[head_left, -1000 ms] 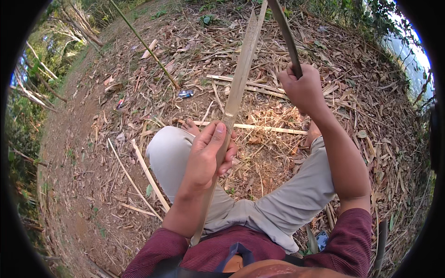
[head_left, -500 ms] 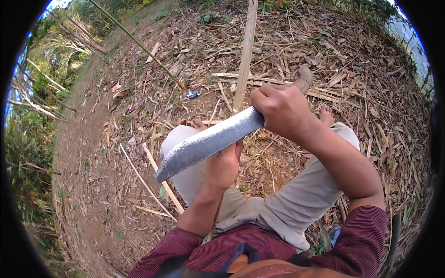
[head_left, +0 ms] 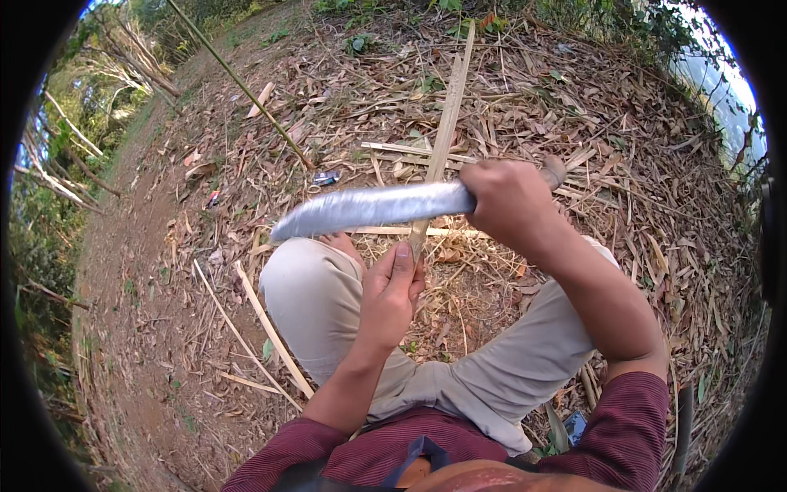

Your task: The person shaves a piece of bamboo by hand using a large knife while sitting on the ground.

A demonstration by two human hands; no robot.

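My right hand (head_left: 512, 201) is closed round the grip of a machete (head_left: 373, 207), its wooden handle end (head_left: 554, 170) sticking out past my fist. The broad grey blade lies nearly level, pointing left, and crosses over a long pale bamboo strip (head_left: 443, 135). Below the blade, my left hand (head_left: 389, 295) pinches the strip's near end, thumb on top. From there the strip runs away from me, where two ends show side by side; whether it is split or doubled I cannot tell. The blade hides a short stretch of it.
My bent knees (head_left: 307, 287) frame the work on both sides. Loose bamboo strips (head_left: 270, 328) lie by the left leg, and more slats (head_left: 418, 150) lie crosswise beyond the blade. A thin green pole (head_left: 246, 86) slants at the far left. Dry leaves cover the ground.
The machete has swung to a more level angle, its tip moving away from me. My left hand's thumb and the strip's near end now show below the blade. The strip's far end has come into view.
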